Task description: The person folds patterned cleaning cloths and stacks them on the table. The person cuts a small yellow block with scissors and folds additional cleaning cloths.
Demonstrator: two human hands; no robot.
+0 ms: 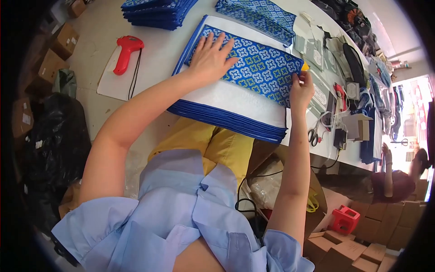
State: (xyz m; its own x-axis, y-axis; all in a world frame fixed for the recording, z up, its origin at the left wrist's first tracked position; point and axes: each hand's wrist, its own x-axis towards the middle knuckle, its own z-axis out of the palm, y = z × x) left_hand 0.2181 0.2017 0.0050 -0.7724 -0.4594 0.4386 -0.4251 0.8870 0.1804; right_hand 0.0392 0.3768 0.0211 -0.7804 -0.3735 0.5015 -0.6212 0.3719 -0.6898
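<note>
A folded blue cloth (253, 63) with a white and green flower pattern lies across a stack of white pieces with blue edges (226, 119). My left hand (210, 59) rests flat on the cloth's left end, fingers spread. At the right end, my right hand (302, 90) pinches the cloth's corner between thumb and fingers. A small yellow thing (305, 66) shows just beyond that corner. More patterned blue cloths (260, 18) lie behind the stack, and another pile (156, 13) stands at the back left.
A red tagging gun (127, 54) with a black cord lies left on the table. To the right are scissors (313, 136), cables, grey-green packages (312, 50) and a small open box (358, 127). Cartons and a red stool (345, 219) stand lower right; another person (393, 183) is at far right.
</note>
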